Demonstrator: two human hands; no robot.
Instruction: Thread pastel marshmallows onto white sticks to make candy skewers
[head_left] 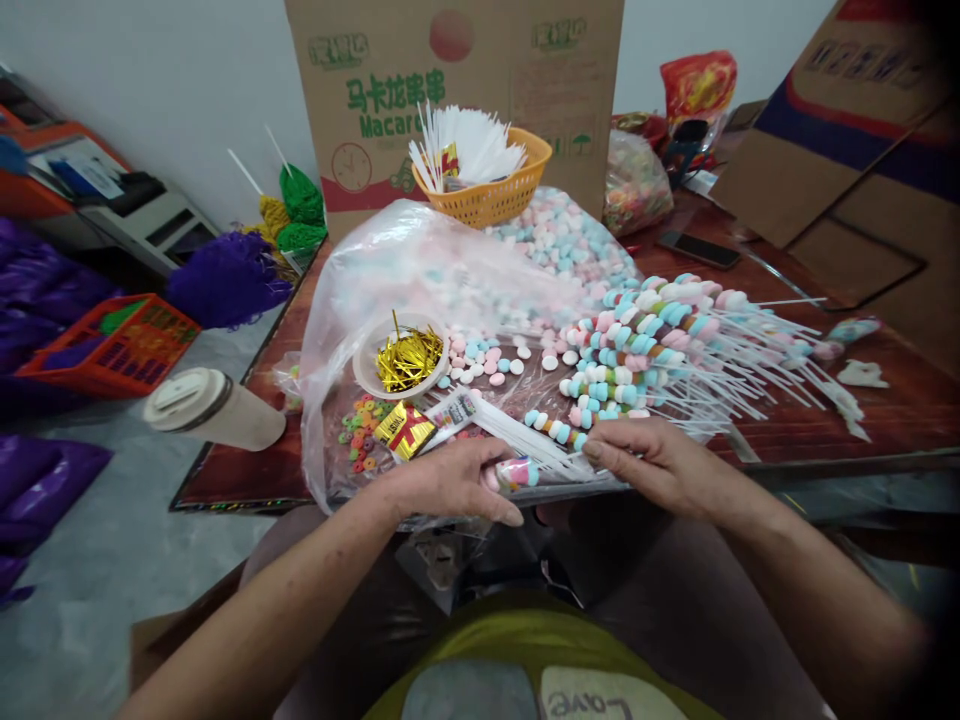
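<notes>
Over the table's front edge, my left hand (pixel 461 482) is closed around a short pink, white and blue candy piece (pixel 519 472), which looks partly covered by a printed wrapper. My right hand (pixel 649 462) pinches with thumb and forefinger beside the end of a candy skewer (pixel 553 430) strung with marshmallows and coloured rings; what lies between those fingertips is hidden. Bare white sticks (pixel 517 437) lie between the hands. Behind my right hand is a heap of finished candy skewers (pixel 645 335), white sticks pointing right.
A clear plastic sheet (pixel 330 300) holds loose pastel marshmallows (pixel 559 240), coloured ring candies (pixel 360 430) and a bowl (pixel 365 370) of gold twist ties. A yellow basket (pixel 487 207) of sticks stands behind. At left is a lidded cup (pixel 217 408); a phone (pixel 697 249) lies at right.
</notes>
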